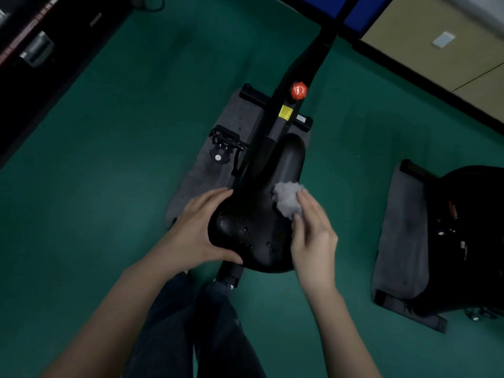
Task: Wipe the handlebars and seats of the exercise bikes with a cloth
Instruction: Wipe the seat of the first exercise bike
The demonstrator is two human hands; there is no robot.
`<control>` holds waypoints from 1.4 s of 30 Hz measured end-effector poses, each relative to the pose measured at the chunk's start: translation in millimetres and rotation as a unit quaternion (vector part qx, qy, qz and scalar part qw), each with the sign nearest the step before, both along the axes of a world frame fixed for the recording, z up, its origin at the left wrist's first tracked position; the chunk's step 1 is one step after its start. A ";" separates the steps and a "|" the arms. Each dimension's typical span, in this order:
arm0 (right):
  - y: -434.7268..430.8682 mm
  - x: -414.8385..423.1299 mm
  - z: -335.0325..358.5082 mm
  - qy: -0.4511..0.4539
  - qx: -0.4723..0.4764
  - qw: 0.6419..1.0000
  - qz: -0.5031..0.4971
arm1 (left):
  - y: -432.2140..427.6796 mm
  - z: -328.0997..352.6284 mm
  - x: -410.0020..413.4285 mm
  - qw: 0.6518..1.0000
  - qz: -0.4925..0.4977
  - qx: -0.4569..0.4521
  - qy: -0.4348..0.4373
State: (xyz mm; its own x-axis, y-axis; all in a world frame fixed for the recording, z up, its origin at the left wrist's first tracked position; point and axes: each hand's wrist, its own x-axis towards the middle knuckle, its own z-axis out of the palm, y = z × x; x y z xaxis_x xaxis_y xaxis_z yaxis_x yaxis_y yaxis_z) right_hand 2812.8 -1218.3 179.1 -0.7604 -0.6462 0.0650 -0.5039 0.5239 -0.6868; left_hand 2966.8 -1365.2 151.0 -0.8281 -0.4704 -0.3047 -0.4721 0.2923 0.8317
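A black bike seat (261, 214) fills the middle of the view, with small water drops on its wide rear part. My left hand (196, 230) grips the seat's left rear edge, thumb curled round the back. My right hand (313, 236) holds a crumpled grey cloth (287, 199) and presses it onto the right side of the seat. The bike's black frame (302, 83) runs up and away from the seat, with a red knob (299, 90) on it. The handlebars are out of view.
The bike stands on a grey mat (196, 175) on a green floor (109, 159); a black pedal (226, 140) sticks out on the left. A second black bike (469, 236) on its own mat stands at the right. Dark equipment (35, 47) lines the upper left. My legs are below the seat.
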 end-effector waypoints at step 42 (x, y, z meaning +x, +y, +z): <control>-0.5 93.1 -42.6 -0.116 -0.313 0.826 -0.454 | -10.7 -18.2 4.6 0.996 -0.024 -0.043 0.069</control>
State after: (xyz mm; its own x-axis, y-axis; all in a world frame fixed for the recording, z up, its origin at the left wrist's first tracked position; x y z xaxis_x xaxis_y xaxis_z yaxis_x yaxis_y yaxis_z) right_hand 2905.9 -1218.7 136.5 -0.9523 0.3017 -0.0451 0.0845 0.1190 -0.9893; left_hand 2971.4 -1375.8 132.8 -0.8814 -0.4490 -0.1466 -0.3390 0.3851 0.8584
